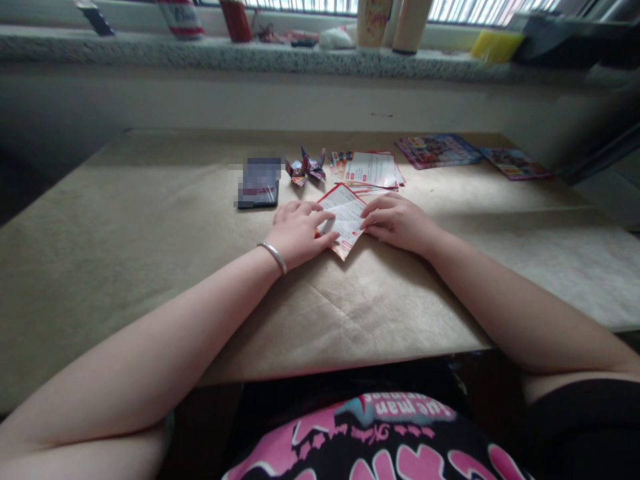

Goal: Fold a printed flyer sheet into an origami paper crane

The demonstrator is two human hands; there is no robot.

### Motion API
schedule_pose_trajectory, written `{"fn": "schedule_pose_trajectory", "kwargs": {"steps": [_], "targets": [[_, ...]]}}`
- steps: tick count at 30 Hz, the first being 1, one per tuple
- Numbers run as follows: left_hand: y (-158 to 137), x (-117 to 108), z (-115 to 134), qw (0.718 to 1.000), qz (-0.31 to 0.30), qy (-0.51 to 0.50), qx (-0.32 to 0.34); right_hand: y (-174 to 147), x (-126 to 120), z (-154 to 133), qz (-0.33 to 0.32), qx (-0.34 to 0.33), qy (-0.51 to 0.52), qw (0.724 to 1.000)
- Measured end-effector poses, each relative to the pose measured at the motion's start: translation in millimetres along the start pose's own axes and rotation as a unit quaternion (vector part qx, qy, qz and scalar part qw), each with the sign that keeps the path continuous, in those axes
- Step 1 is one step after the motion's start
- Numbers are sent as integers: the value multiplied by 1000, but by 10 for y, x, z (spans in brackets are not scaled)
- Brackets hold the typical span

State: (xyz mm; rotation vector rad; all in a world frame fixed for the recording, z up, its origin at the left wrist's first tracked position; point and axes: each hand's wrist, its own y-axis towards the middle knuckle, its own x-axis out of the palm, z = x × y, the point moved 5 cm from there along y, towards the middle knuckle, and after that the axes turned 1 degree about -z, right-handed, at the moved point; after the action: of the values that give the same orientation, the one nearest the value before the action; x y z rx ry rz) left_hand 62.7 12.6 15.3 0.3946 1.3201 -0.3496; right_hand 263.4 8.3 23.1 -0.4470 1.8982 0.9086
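A square sheet of printed paper (345, 217), white with a red edge, lies turned like a diamond on the table, with crease lines across it. My left hand (300, 230) rests on its left side, fingers spread and thumb and forefinger on the printed face. At the right corner, my right hand (397, 220) has its fingertips closed on the paper's edge; what is under them is hidden. Just beyond the sheet stand two folded paper cranes (306, 167) in dark patterned paper. A stack of similar printed sheets (370, 169) lies behind the right hand.
A dark phone-like device (260, 183), partly pixelated, lies left of the cranes. Colourful printed packs or booklets (440, 151) are at the back right. A beige cloth (150, 247) covers the table. Cups, bottles and a yellow item (496, 47) line the stone sill.
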Motion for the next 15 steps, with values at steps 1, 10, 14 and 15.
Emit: {"fn": "schedule_pose_trajectory", "kwargs": {"steps": [1,10,14,15], "targets": [[-5,16,22,1000,-6,16,0,3,1,-3,1,0,3,1000],[-31,78,168,992,-26,63,105,12,-23,-25,21,24,-6,999],[-60,65,201,992,-1,85,90,10,-7,9,34,49,3,998],[-66,63,209,992,4,90,85,12,6,23,37,55,6,998]]}}
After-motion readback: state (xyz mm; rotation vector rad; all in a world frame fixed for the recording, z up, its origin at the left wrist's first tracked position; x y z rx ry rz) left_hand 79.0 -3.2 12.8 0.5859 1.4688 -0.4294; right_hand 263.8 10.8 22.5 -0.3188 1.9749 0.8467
